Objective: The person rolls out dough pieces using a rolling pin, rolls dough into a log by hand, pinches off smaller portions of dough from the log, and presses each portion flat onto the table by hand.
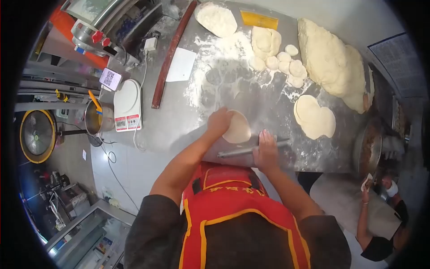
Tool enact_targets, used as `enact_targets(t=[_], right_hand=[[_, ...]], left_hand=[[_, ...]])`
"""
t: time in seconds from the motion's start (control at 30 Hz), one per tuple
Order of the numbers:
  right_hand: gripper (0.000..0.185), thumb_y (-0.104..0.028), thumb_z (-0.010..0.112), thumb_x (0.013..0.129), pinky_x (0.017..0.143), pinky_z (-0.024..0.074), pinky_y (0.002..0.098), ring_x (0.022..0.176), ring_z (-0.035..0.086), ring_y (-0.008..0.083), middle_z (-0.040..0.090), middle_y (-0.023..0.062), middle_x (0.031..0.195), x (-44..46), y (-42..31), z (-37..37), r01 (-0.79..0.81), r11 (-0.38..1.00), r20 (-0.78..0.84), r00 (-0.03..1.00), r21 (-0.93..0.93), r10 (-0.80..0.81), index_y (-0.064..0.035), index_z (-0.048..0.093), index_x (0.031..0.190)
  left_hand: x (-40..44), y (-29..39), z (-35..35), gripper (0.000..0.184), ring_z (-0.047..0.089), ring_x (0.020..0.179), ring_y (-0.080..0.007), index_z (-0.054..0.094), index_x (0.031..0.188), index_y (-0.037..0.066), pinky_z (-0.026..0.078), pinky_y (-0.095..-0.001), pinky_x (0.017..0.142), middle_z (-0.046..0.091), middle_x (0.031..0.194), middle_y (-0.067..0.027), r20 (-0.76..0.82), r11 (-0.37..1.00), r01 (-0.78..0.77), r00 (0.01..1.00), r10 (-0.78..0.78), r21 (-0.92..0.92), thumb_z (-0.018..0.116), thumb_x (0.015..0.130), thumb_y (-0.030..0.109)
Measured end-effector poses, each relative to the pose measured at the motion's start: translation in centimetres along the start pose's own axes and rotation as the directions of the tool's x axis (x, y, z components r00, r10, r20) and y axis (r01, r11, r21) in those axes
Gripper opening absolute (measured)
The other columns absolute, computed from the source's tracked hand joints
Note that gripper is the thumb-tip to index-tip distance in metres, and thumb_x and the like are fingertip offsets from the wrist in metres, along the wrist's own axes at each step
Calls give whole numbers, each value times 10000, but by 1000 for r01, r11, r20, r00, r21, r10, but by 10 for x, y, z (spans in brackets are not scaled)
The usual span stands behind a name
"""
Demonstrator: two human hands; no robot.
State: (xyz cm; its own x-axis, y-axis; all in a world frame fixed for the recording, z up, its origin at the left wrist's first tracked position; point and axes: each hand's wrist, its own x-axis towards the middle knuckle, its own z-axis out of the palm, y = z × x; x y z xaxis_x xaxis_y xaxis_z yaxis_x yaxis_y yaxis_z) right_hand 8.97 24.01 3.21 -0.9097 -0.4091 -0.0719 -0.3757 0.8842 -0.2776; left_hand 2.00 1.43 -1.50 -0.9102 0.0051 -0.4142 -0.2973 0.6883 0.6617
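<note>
My left hand (220, 121) is closed on the upper left edge of a flat round dough wrapper (237, 128) lying on the metal table (264, 105). To its right, my right hand (266, 151) lies with fingers stretched forward on top of a thin rolling pin (237, 153), just below and right of the wrapper. Flattened dough rounds (313, 117) overlap on the table to the right. Small dough pieces (284, 57) sit farther back beside a thicker lump (266, 41).
A large dough mass (333, 62) lies at the back right, near a yellow scraper (259, 19). A long red-brown rod (172, 58) and a white scale (128, 105) are at left. Another person's arm (363, 215) holds something beside a metal bowl (370, 148).
</note>
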Motion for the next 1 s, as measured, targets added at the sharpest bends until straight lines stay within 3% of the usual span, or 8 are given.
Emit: enact_targets(t=[0.13,0.3,0.37,0.47,0.57,0.67,0.8,1.0], right_hand=[[554,-280,583,888,1070,334,484,1258,449,400,507,276,1304,91,-1,34,48,995,-285,956,-82,-70,96,481,1280],[520,-275,564,908,1077,335,470,1250,458,382,500,273,1318,158,6,38,47,982,-276,956,-184,-98,88,492,1273],[547,-284,598,885,1073,337,474,1249,456,383,494,270,1325,103,-12,19,-7,999,-250,968,53,20,83,489,1277],[608,-300,634,856,1065,341,490,1259,454,380,485,263,1346,29,-1,29,94,995,-193,977,29,-87,72,470,1309],[621,-301,635,856,1072,331,491,1277,441,373,485,261,1352,40,-8,32,43,999,-228,973,9,-40,66,461,1325],[584,-306,601,887,1079,320,490,1287,424,377,490,258,1342,141,-3,37,-81,994,-269,958,71,98,67,465,1316],[574,-306,584,900,1080,323,494,1293,417,391,480,256,1354,161,4,46,25,997,-278,959,-74,-45,67,460,1319],[565,-262,609,869,1065,338,491,1249,452,403,481,259,1353,27,-4,23,102,992,-167,982,69,-89,64,472,1310]], left_hand=[[11,-5,-14,402,640,958,-373,697,958,81,496,-448,809,683,980,-185,3,988,-122,992,122,96,556,878,449],[23,48,-32,392,628,1008,-365,688,980,65,492,-463,822,681,1021,-180,199,950,-147,976,93,276,557,884,422],[19,38,-41,376,625,1019,-366,682,1002,63,490,-468,832,681,1035,-181,201,926,-240,962,186,292,560,888,400],[-1,-4,-31,348,626,1004,-368,668,1042,69,485,-472,844,680,1022,-181,-126,990,-102,988,88,-102,579,882,365],[-5,-33,-7,311,642,918,-384,656,1010,39,491,-487,813,674,1022,-192,-27,941,-242,970,242,-235,542,906,310],[8,30,-35,298,644,889,-400,652,1012,38,491,-504,792,681,956,-197,72,977,-190,980,184,96,529,905,288],[37,27,-19,303,635,955,-377,683,1026,75,481,-464,845,676,1025,-182,138,951,-181,979,150,249,552,880,306],[0,-12,-38,270,650,906,-378,689,940,74,496,-490,794,684,934,-187,-41,990,-24,999,18,-142,564,880,306]])
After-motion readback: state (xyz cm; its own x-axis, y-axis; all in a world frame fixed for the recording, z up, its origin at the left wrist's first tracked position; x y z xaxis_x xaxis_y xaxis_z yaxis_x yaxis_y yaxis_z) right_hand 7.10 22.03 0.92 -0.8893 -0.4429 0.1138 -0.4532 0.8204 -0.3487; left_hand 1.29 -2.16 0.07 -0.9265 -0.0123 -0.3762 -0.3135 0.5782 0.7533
